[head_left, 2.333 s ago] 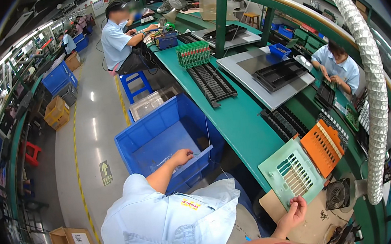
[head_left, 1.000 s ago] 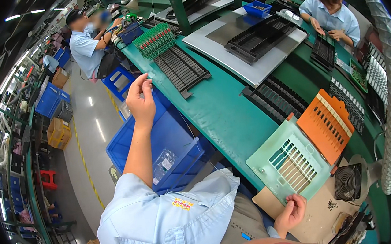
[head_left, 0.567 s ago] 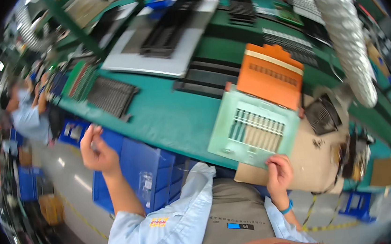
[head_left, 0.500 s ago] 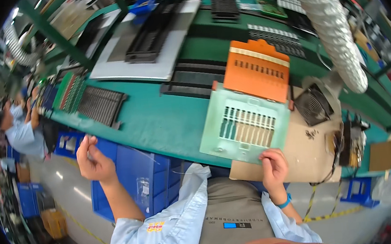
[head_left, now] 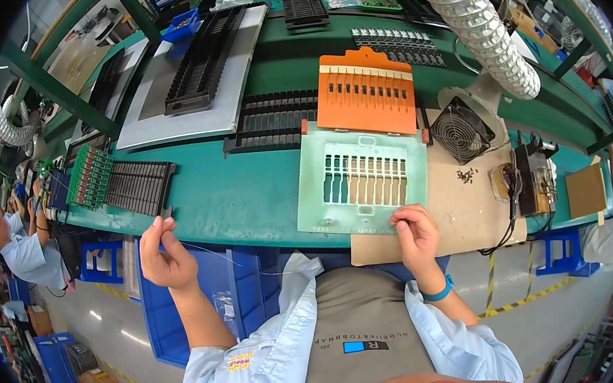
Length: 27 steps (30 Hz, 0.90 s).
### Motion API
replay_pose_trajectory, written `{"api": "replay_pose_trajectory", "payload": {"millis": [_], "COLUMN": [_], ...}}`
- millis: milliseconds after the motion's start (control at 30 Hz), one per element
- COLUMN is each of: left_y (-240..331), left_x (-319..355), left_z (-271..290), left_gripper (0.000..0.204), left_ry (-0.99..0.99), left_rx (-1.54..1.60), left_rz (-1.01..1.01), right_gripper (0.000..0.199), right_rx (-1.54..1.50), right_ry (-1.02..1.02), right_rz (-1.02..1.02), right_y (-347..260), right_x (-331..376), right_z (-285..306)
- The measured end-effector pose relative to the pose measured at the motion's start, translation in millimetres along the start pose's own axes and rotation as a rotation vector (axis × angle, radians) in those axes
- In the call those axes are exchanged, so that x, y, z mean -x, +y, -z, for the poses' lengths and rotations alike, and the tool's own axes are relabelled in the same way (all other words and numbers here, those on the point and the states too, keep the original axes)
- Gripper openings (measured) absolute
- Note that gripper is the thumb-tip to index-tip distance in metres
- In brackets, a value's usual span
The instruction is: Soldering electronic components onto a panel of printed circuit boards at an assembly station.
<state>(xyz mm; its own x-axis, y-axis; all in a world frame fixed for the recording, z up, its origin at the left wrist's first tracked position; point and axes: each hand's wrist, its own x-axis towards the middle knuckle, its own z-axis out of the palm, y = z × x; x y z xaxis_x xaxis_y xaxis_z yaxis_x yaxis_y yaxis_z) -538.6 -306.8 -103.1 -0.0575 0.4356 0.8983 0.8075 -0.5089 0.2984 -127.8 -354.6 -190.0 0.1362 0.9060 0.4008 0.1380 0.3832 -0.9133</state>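
Note:
A hinged fixture lies on the bench in front of me. Its pale green base has a slotted window in the middle, and its orange lid, carrying a row of small dark pieces, is folded back on the far side. My right hand is closed with its fingertips on the near right edge of the base. My left hand is raised over the bench's front edge, thumb and finger pinched on a thin wire. From there the wire trails right toward my jacket.
Left on the bench stands a black rack beside green circuit boards. Right of the fixture are cardboard, small dark parts, a fan and a silver duct. A blue bin sits below. Other people work nearby.
My view has shifted, so the bench sits further left in the picture. My left hand stays raised and pinched, and the wire shows more clearly. The right hand remains at the fixture's near edge.

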Motion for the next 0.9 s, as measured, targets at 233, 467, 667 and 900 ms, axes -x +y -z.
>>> {"api": "replay_pose_trajectory", "payload": {"millis": [233,467,667,900], "left_y": [8.8,24.9,27.3,34.8], "left_x": [3.6,-23.3,-82.8,-32.5], "left_z": [-7.9,-11.3,27.2,18.5], "left_gripper": [0.032,0.031,0.053,0.053], "left_ry": [-0.010,-0.032,-0.248,-0.145], "left_rx": [0.086,0.281,0.922,0.973], "left_rz": [0.017,0.037,0.131,0.226], "right_gripper": [0.018,0.018,0.019,0.019], "right_rx": [-0.019,0.044,0.139,0.091], "right_ry": [0.006,0.069,0.055,0.186], "right_rz": [0.012,0.066,0.103,0.131], "right_y": [-3.8,-7.5,-3.1,0.2], "right_x": [1.2,8.5,4.3,22.9], "right_z": [-2.3,-0.3,1.9,7.0]}}
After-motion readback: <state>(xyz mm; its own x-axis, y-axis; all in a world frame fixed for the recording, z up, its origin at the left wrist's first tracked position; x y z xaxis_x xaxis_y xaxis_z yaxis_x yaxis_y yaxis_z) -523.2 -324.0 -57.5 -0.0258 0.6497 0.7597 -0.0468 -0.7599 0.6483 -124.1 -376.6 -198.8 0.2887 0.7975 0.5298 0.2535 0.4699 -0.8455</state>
